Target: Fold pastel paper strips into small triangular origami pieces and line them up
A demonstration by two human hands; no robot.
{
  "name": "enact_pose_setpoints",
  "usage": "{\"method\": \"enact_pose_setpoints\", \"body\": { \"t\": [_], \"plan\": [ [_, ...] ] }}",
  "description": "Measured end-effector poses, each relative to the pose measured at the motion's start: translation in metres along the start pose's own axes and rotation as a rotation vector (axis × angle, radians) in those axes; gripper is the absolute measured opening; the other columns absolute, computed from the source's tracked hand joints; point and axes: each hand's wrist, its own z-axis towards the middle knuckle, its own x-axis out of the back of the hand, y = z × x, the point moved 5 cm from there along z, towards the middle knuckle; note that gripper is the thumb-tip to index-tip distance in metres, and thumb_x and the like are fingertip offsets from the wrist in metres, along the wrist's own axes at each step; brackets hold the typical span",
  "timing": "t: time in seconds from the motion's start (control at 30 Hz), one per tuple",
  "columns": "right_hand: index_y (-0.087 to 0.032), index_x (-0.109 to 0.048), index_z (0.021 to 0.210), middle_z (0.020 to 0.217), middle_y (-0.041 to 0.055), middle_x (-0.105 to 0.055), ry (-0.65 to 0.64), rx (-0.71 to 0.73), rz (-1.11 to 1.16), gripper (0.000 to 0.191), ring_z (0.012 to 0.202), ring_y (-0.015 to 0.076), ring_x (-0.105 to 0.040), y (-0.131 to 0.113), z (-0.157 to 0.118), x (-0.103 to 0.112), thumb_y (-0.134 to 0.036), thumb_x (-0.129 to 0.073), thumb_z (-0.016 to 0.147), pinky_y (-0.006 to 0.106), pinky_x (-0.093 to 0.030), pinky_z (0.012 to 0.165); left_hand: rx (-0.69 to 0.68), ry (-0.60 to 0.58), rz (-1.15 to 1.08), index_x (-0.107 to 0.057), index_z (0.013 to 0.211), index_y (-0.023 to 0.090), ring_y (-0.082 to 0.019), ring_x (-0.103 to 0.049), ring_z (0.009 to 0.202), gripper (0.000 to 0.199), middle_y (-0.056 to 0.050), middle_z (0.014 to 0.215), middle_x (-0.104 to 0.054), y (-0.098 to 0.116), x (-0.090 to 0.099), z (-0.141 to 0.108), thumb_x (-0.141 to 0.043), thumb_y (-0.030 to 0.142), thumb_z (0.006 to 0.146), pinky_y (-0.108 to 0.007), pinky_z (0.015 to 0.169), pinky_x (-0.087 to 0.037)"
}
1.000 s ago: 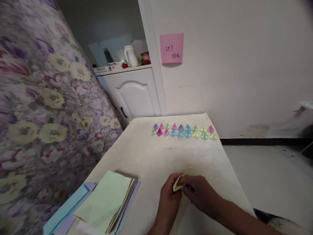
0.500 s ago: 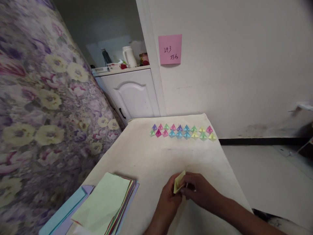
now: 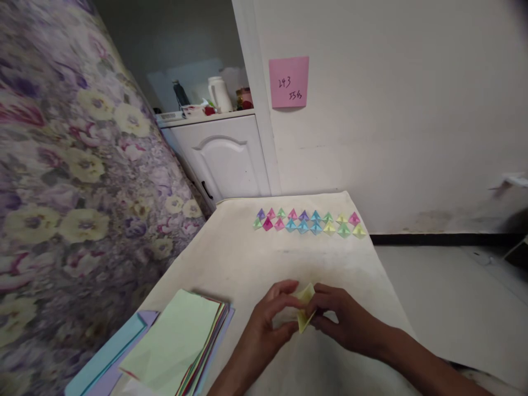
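Observation:
Between both hands, above the front of the table, is a small folded yellow paper (image 3: 305,318) with an opening between its layers. My right hand (image 3: 340,316) pinches its right side between thumb and fingers. From the other side my left hand (image 3: 268,319) grips it, the index fingertip at the opening and the thumb at the lower left edge; its remaining fingers are raised. Farther back, several folded paper pieces (image 3: 303,226) in purple, pink, green, blue and yellow stand in two rows.
A stack of coloured paper (image 3: 173,335), pale green on top, lies at the table's left front, beside folded blue paper (image 3: 109,352). The cream-covered table (image 3: 231,242) meets the wall, where a pink note (image 3: 289,82) hangs. A floral curtain (image 3: 103,181) borders the left.
My left hand has loosened its wrap and shifted left, now touching the paper with thumb and index finger. The yellow paper has turned and its opening shows more. My right hand still holds it.

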Motion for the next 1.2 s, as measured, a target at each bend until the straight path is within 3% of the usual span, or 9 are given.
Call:
{"method": "enact_pose_setpoints", "body": {
  "t": [0.17, 0.4, 0.57, 0.73, 0.9, 1.1, 1.2],
  "plan": [
    [-0.018, -0.062, 0.078, 0.079, -0.0002, -0.053, -0.051, -0.021, 0.071, 0.015, 0.069, 0.0100, -0.053, 0.001, 0.000, 0.000, -0.008, -0.052, 0.075, 0.021, -0.043, 0.062, -0.013, -0.041, 0.044, -0.066, 0.077, 0.021, -0.016, -0.056, 0.088, 0.017, -0.003, 0.095, -0.061, 0.000, -0.006, 0.000, -0.056, 0.007, 0.074, -0.025, 0.078, -0.041],
    [-0.017, -0.061, 0.073, 0.077, -0.0023, -0.052, -0.103, -0.249, 0.223, 0.006, 0.058, 0.0074, -0.050, 0.019, 0.000, -0.008, -0.014, -0.063, 0.068, 0.018, -0.041, 0.051, 0.016, -0.068, 0.070, -0.062, 0.074, 0.018, -0.016, -0.056, 0.083, 0.006, 0.000, 0.086, -0.060, 0.000, -0.009, -0.001, -0.058, 0.014, 0.075, -0.023, 0.074, -0.039],
    [-0.016, -0.060, 0.073, 0.079, -0.0016, -0.051, -0.071, -0.298, 0.259, 0.004, 0.058, 0.0074, -0.051, 0.027, -0.001, -0.008, -0.014, -0.061, 0.070, 0.019, -0.042, 0.050, 0.075, -0.039, 0.112, -0.061, 0.079, 0.018, -0.015, -0.054, 0.078, 0.007, 0.000, 0.081, -0.060, -0.006, -0.008, 0.000, -0.054, 0.018, 0.079, -0.023, 0.069, -0.039],
    [-0.017, -0.059, 0.070, 0.075, -0.0028, -0.050, 0.000, -0.260, 0.162, 0.008, 0.062, 0.0083, -0.050, 0.025, 0.001, -0.004, -0.011, -0.062, 0.067, 0.019, -0.040, 0.054, 0.080, 0.003, 0.053, -0.058, 0.078, 0.018, -0.015, -0.054, 0.077, 0.004, -0.001, 0.079, -0.059, -0.012, -0.011, 0.000, -0.055, 0.020, 0.078, -0.024, 0.068, -0.040],
    [-0.018, -0.057, 0.071, 0.078, -0.0023, -0.049, 0.072, -0.161, 0.069, 0.013, 0.062, 0.0076, -0.050, 0.016, 0.003, 0.000, -0.005, -0.056, 0.068, 0.019, -0.040, 0.057, -0.089, 0.082, 0.237, -0.061, 0.075, 0.020, -0.015, -0.053, 0.087, 0.014, -0.004, 0.100, -0.054, 0.000, -0.011, -0.001, -0.051, 0.010, 0.078, -0.026, 0.077, -0.040],
    [-0.019, -0.057, 0.075, 0.081, -0.0010, -0.049, 0.068, -0.024, -0.091, 0.022, 0.068, 0.0096, -0.050, 0.010, 0.000, 0.000, 0.000, -0.048, 0.070, 0.021, -0.040, 0.060, -0.159, -0.014, 0.471, -0.060, 0.091, 0.025, -0.015, -0.052, 0.085, 0.030, -0.004, 0.107, -0.052, 0.007, -0.018, -0.003, -0.043, 0.005, 0.077, -0.025, 0.072, -0.042],
    [-0.020, -0.055, 0.077, 0.082, -0.0009, -0.048, 0.070, 0.003, -0.186, 0.027, 0.070, 0.0104, -0.051, 0.008, -0.002, 0.001, 0.004, -0.044, 0.068, 0.022, -0.039, 0.063, -0.178, -0.033, 0.447, -0.057, 0.097, 0.024, -0.016, -0.052, 0.090, 0.032, -0.006, 0.110, -0.051, 0.010, -0.016, -0.005, -0.037, 0.006, 0.079, -0.027, 0.076, -0.042]
  ]
}}
